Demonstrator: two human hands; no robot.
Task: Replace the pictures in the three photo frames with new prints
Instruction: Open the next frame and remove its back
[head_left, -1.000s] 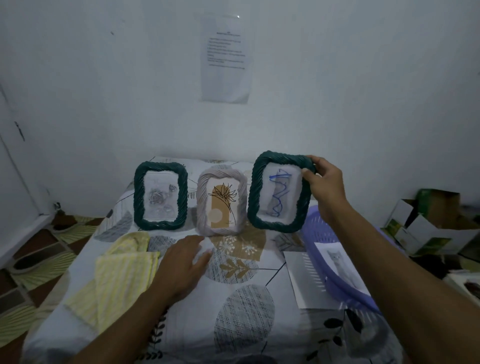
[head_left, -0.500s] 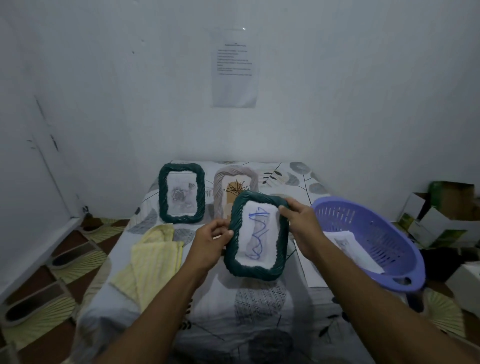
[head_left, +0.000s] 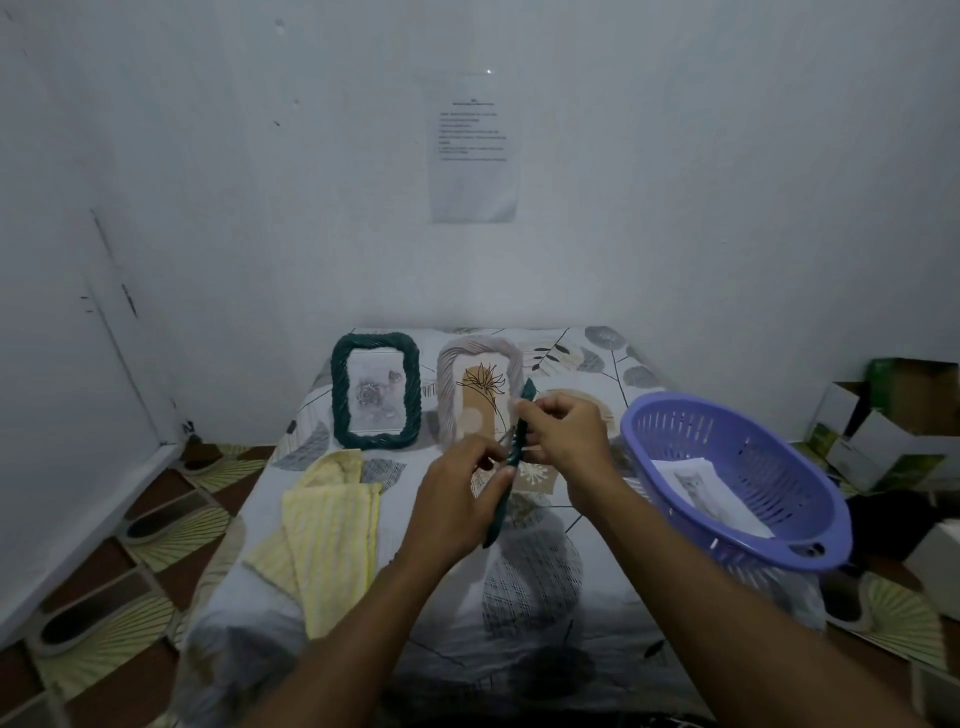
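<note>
Leaf-patterned bedding (head_left: 524, 613) is covering the work surface, with a yellow cloth (head_left: 327, 530) lying left of the hands. Left hand (head_left: 457, 499) and right hand (head_left: 563, 431) are both gripping the edge-on green frame (head_left: 511, 457) above it. Beyond that frame, a second green frame (head_left: 375, 391) and a grey frame (head_left: 475, 395) are standing upright; to its right, a purple basket (head_left: 727, 540) is holding a cat print (head_left: 698, 486).

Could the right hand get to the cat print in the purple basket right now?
Probably not yet: the right hand and left hand both grip the green frame. The path looks free, though; the cat print lies uncovered in the open purple basket.
</note>
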